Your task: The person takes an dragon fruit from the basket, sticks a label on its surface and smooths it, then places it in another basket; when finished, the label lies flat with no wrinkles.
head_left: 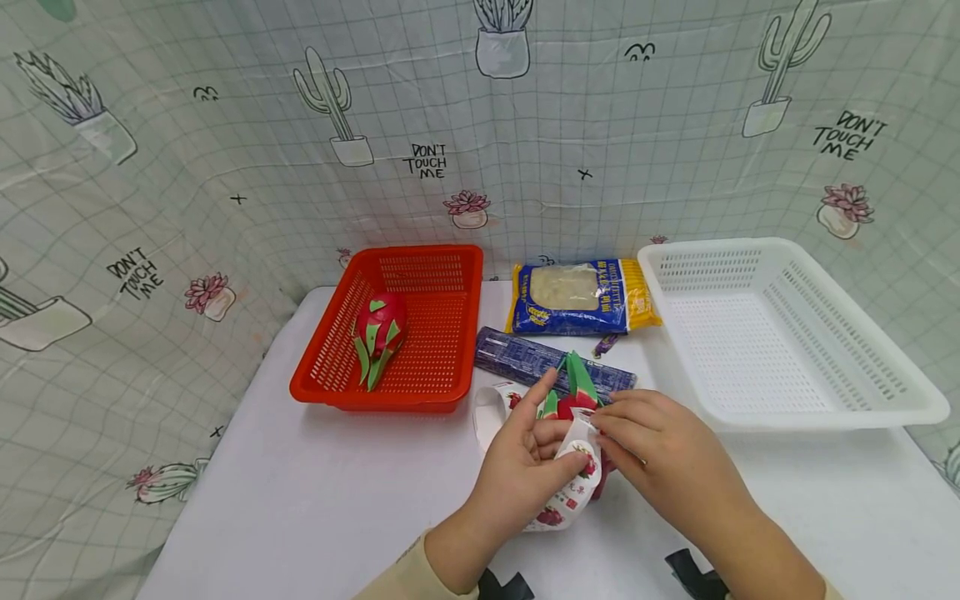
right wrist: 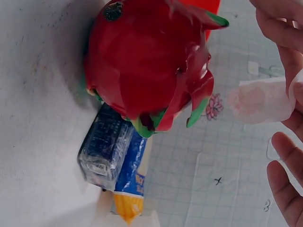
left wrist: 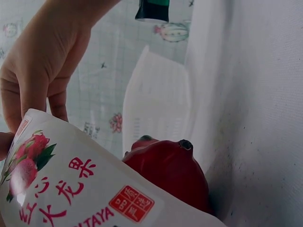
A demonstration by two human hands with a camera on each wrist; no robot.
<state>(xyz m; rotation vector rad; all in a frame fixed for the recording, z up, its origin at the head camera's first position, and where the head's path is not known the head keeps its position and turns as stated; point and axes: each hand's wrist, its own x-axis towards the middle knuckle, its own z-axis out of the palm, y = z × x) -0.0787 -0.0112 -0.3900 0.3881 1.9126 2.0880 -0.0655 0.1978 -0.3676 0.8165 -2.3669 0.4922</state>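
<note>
My left hand (head_left: 517, 467) holds a white strip of dragon fruit stickers (head_left: 558, 508) between thumb and fingers. The fingertips of my right hand (head_left: 660, 442) pinch the strip's upper end; in the left wrist view, that right hand (left wrist: 47, 61) is at the edge of the printed strip (left wrist: 90, 189). Behind the strip, a red dragon fruit (right wrist: 142, 66) with green-tipped scales rests on the table, partly hidden by the hands in the head view. Part of the strip loops (head_left: 487, 412) to the left of my left hand.
Another dragon fruit (head_left: 382, 321) lies in a red basket (head_left: 442, 387) at the left. A dark blue box (head_left: 517, 354), a blue and yellow packet (head_left: 566, 296) and a small purple wrapper (head_left: 605, 345) lie behind the hands. At the right stands a white basket (head_left: 795, 408).
</note>
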